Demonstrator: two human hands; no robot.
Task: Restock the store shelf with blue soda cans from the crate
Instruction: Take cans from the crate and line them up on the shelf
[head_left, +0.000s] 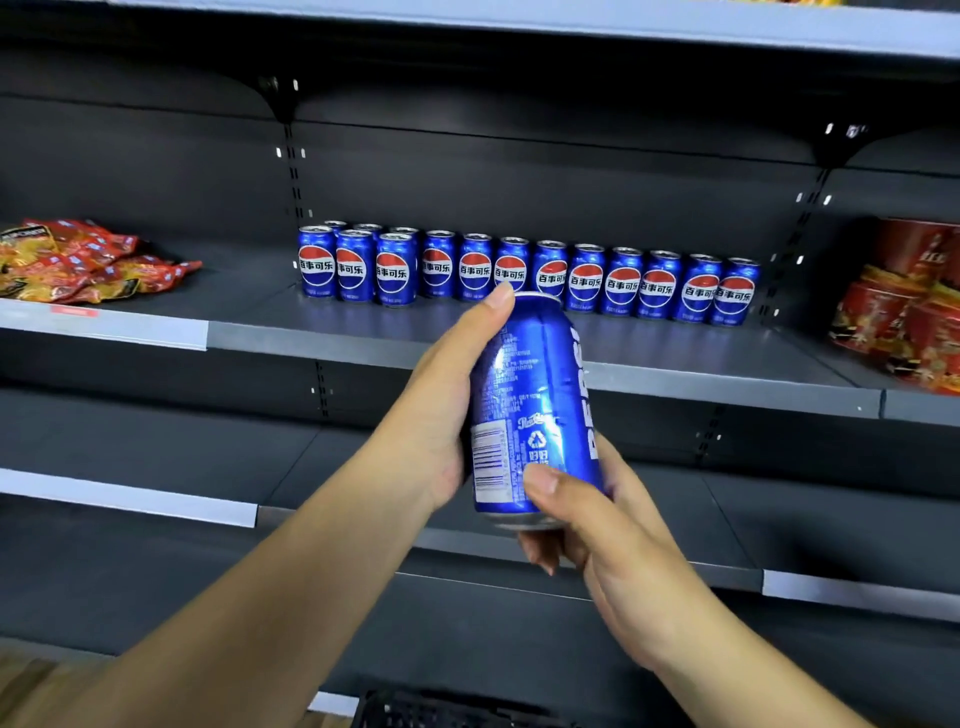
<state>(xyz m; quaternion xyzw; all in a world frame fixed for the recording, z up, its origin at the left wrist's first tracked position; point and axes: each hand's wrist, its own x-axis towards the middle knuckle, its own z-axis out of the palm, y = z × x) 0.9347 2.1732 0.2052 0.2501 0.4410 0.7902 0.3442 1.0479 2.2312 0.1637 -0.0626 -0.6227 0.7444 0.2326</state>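
Far left on the middle shelf (291, 332): a heap of red and yellow snack packets (78, 262), lying flat.

Toward the centre, at the back of the same shelf: a row of blue Pepsi cans (524, 275), all upright, logos facing forward, with a few more standing behind at its left end.

In front of that row, held in mid-air over the shelf's front edge: one more blue Pepsi can (535, 410). Long axis nearly vertical, top rim leaning slightly away toward the shelf, base toward the camera; barcode and recycling mark facing the camera, the white brand lettering running lengthwise up the right side.

Left hand (441, 415) with its grip clamped on the can's left flank, thumb reaching up to the top rim. Right hand (608, 525) with its grip closed around the can's lower end, thumb pressed across the front just above the base.

Far right on the shelf: stacked red tins (904, 306).

Bottom edge: part of a black crate (441, 709).
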